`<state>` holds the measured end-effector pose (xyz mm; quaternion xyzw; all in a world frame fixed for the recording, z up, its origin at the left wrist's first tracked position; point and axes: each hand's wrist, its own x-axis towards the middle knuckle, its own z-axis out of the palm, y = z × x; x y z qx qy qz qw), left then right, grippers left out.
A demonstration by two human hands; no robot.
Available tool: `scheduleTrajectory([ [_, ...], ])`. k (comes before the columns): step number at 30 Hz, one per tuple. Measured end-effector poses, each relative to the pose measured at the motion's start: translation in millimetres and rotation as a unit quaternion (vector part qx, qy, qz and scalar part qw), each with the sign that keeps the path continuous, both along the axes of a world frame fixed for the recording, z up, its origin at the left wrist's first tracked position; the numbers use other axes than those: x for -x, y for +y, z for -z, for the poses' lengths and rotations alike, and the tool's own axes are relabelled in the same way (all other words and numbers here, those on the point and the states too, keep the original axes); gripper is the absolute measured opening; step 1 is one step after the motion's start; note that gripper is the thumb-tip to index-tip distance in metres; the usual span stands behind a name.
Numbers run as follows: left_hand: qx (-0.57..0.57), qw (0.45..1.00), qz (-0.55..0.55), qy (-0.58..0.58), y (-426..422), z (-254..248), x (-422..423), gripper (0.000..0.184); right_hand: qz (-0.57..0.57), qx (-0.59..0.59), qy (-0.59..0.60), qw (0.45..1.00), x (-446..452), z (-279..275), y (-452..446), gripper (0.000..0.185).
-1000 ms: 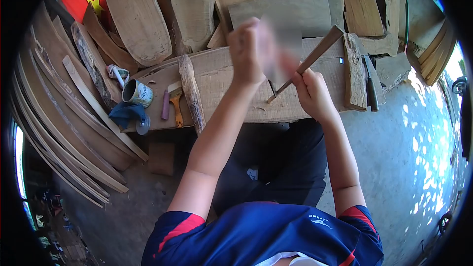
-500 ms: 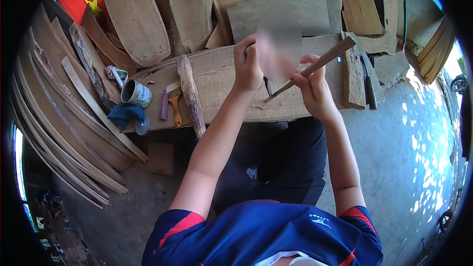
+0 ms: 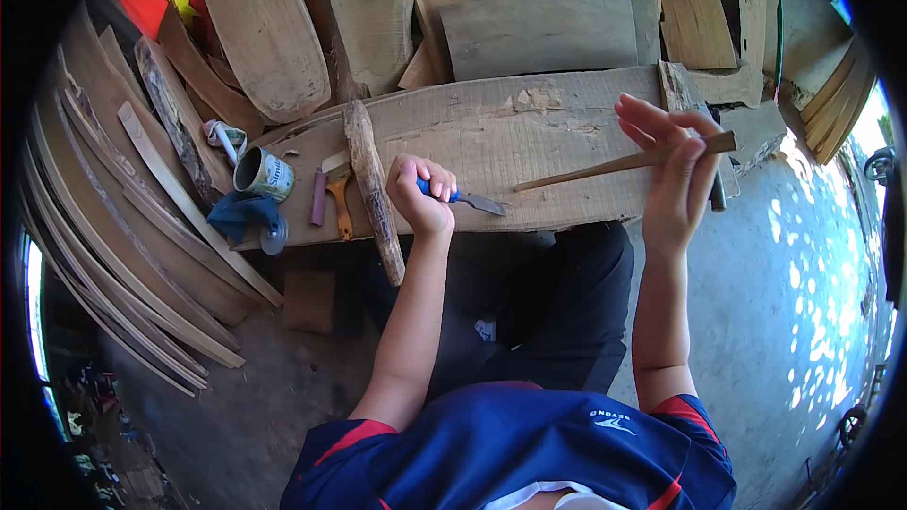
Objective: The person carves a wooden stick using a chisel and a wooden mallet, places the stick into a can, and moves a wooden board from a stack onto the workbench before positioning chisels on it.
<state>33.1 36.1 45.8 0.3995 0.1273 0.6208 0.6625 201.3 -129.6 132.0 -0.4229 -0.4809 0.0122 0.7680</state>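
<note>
My left hand (image 3: 423,194) is closed round the blue handle of a chisel (image 3: 484,204), whose flat metal blade points right, low over the plank. In my right hand (image 3: 675,170) a tapered wooden stick (image 3: 605,167) lies between the thumb and the fingers, which are partly stretched out. The stick's thin end points left, close to the chisel's tip, and its thick end sticks out past the hand on the right. Beneath both is the broad wooden plank (image 3: 567,132). Whether the stick's thin end touches the plank I cannot tell.
A rough branch-like piece (image 3: 370,179) lies across the plank's left part. Left of it are a brush (image 3: 340,208), a purple tube (image 3: 318,198), a tin can (image 3: 263,176) and a blue cloth (image 3: 241,217). Boards (image 3: 539,33) lean behind; curved strips (image 3: 132,255) stand left.
My hands have moved apart: the left down and left with the chisel, the right toward the right with the stick. The stick now lies flatter, and my right fingers have straightened.
</note>
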Motion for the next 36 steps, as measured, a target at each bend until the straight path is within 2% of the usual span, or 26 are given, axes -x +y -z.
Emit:
scheduleTrajectory([
  [1,0.006,1.000,-0.005,0.000,0,0,1,0.027,-0.058,-0.043,0.023,0.997,2,-5,0,0.029],
  [2,0.011,1.000,-0.010,0.000,1,0,1,0.026,-0.025,-0.034,0.092,0.995,9,-9,0,0.031],
  [3,0.011,1.000,-0.008,0.017,-1,-7,0,0.026,-0.026,-0.035,0.091,0.995,8,-9,2,0.031],
  [5,-0.008,0.999,-0.001,0.046,0,-24,-5,0.026,-0.153,-0.095,0.080,0.980,-1,-7,9,0.040],
  [6,-0.016,1.000,0.009,0.025,0,-36,-8,0.025,-0.142,-0.077,0.145,0.976,11,-17,15,0.053],
  [8,-0.019,0.999,0.035,-0.003,-1,-70,-12,0.025,-0.235,-0.074,0.141,0.959,1,-17,23,0.057],
  [9,-0.037,0.997,0.058,-0.017,-4,-90,-12,0.025,-0.192,-0.059,0.152,0.968,4,-23,27,0.058],
  [12,-0.119,0.986,0.114,-0.034,-16,-146,-13,0.026,-0.164,-0.035,0.110,0.980,9,-26,35,0.057],
  [15,-0.170,0.976,0.134,-0.034,-28,-180,-17,0.025,-0.140,-0.034,0.105,0.984,21,-31,42,0.056],
  [20,-0.159,0.977,0.142,-0.003,-38,-168,-39,0.026,-0.108,-0.029,0.102,0.988,22,-27,42,0.053],
  [28,-0.190,0.960,0.206,0.014,-44,-186,-41,0.025,-0.148,-0.038,0.068,0.986,31,-25,39,0.053],
  [29,-0.192,0.965,0.162,0.073,-48,-179,-47,0.028,-0.149,-0.038,0.069,0.986,33,-25,38,0.053],
  [31,-0.198,0.956,0.168,0.138,-51,-171,-55,0.029,-0.149,-0.033,0.051,0.987,35,-26,37,0.052],
  [36,-0.211,0.960,0.174,0.064,-49,-194,-39,0.029,-0.140,-0.033,0.054,0.988,36,-27,44,0.050],
])
